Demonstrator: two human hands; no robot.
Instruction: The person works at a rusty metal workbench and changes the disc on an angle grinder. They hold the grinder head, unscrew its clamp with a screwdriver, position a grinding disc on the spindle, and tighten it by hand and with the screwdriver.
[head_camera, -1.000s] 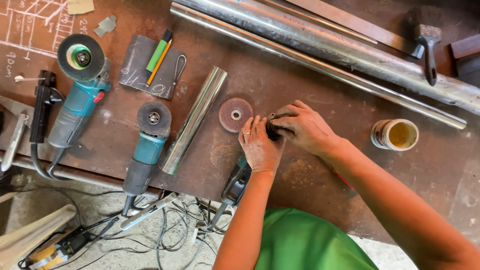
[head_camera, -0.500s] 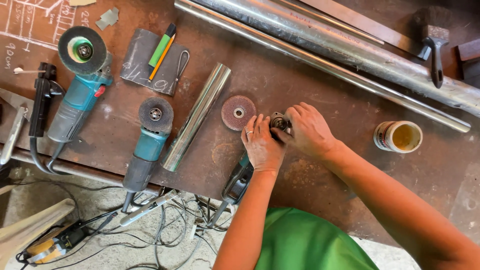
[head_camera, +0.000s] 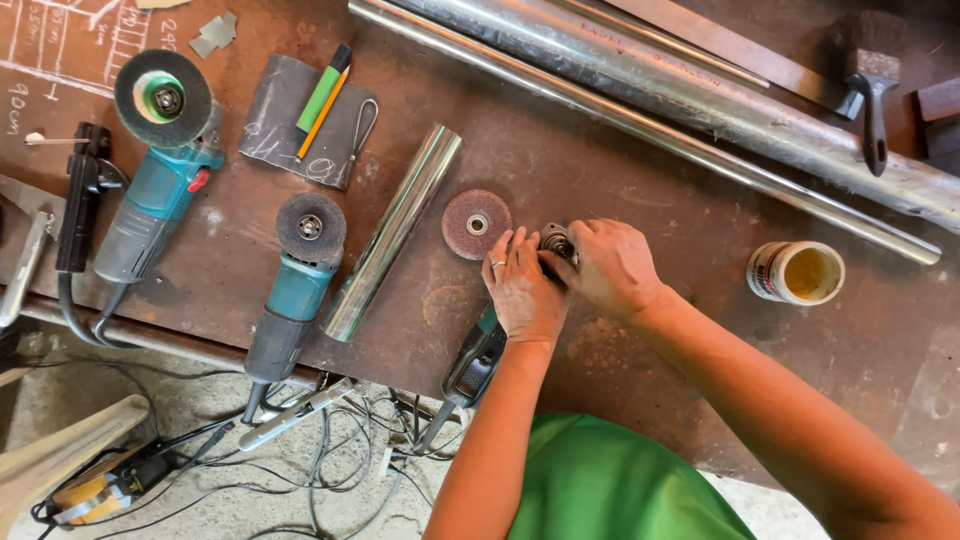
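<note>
Gripping the angle grinder (head_camera: 478, 358) head: our left hand (head_camera: 522, 290) and right hand (head_camera: 612, 268) both closed on it; loose grinding disc (head_camera: 477, 224) lies just beside.

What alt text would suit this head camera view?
Both hands, left hand and right hand, grip the head of an angle grinder on a rusty workbench. A loose grinding disc lies beside them; two more grinders rest farther left.
</note>
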